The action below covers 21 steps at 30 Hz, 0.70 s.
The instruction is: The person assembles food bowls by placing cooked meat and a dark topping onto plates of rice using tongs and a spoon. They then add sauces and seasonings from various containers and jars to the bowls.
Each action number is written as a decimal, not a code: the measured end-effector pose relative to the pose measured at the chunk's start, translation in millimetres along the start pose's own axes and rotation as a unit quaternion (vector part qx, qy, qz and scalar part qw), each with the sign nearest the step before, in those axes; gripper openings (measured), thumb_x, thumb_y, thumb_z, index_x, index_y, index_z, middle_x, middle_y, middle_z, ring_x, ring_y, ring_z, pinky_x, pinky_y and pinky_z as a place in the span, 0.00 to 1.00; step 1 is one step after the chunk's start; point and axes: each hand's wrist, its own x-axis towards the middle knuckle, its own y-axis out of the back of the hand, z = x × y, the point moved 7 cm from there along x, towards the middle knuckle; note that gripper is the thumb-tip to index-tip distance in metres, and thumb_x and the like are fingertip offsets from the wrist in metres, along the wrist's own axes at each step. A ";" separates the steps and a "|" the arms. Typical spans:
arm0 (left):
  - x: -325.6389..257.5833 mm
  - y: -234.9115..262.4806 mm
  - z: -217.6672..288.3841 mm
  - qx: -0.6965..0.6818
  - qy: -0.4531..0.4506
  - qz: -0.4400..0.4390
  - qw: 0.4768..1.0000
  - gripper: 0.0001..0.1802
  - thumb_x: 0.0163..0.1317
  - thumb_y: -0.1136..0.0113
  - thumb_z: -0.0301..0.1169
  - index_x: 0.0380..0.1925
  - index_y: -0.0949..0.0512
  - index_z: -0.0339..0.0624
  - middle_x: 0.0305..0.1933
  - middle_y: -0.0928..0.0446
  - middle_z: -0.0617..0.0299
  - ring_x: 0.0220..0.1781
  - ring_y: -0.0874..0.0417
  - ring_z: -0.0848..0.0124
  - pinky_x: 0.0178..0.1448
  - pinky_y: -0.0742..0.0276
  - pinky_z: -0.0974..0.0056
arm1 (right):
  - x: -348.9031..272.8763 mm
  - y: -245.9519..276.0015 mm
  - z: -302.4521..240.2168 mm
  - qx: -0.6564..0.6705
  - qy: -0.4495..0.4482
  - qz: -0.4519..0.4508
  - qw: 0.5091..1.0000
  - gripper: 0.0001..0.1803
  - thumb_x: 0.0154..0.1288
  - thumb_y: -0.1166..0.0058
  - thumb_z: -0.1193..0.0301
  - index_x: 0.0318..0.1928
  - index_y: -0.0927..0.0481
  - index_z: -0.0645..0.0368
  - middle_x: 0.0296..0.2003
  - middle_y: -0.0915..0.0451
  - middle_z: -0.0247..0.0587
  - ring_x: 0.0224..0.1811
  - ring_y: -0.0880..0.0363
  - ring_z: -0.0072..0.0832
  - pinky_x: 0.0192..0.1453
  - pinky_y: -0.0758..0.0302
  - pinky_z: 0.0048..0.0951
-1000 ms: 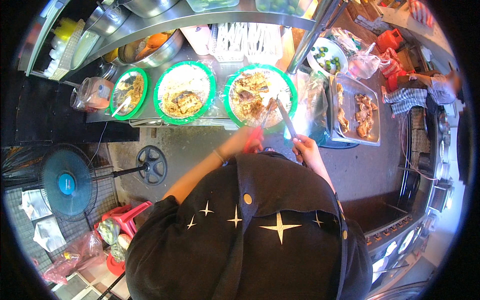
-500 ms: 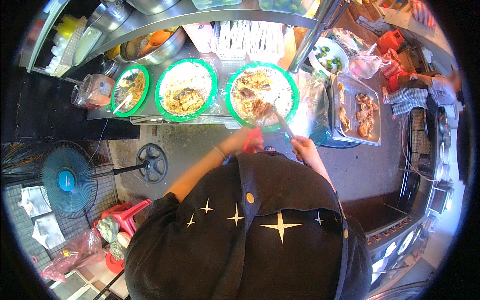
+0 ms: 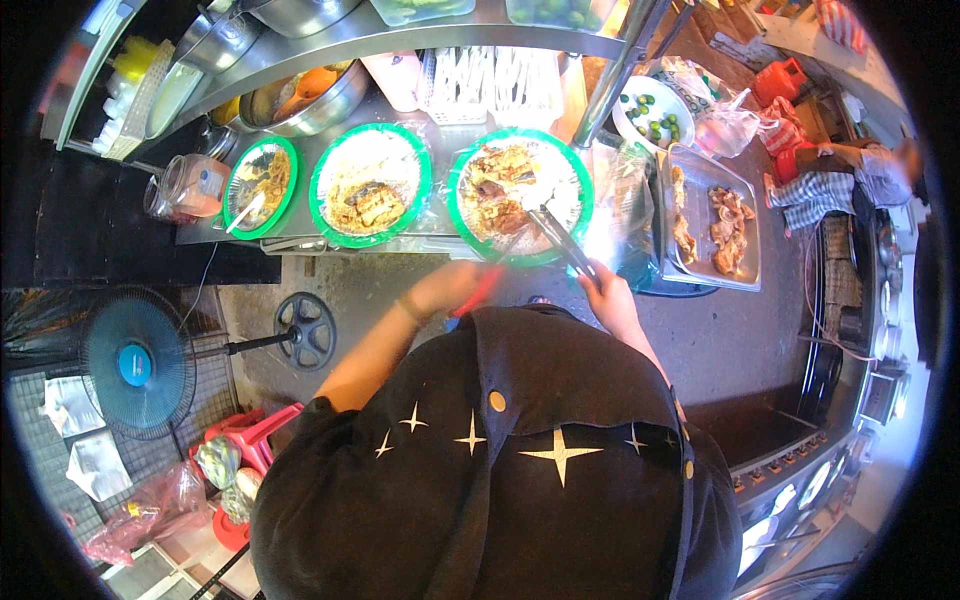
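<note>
Both hands work over a green-rimmed round plate of fried food (image 3: 520,190).
Head view: the right hand (image 3: 607,297) grips metal tongs (image 3: 563,243) reaching onto the plate; the left hand (image 3: 452,288) clasps a red-handled tool (image 3: 487,282) at its near edge.

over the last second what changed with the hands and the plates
Little moved. The right hand keeps the metal tongs over the food on the right green-rimmed plate; their tips shifted only slightly. The left hand keeps its red-handled tool at the plate's near edge. The other two plates and the tray stayed put.
</note>
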 end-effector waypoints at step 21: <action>-16.0 43.5 -25.6 -0.075 0.143 0.087 0.983 0.11 0.53 0.39 0.29 0.32 0.21 0.31 0.22 0.20 0.56 0.19 0.20 0.73 0.21 0.26 0.68 | -1.4 -8.4 -10.9 0.334 -0.107 -0.123 0.929 0.23 0.68 0.48 0.63 0.56 0.28 0.67 0.27 0.20 0.37 0.21 0.27 0.20 0.25 0.31 0.22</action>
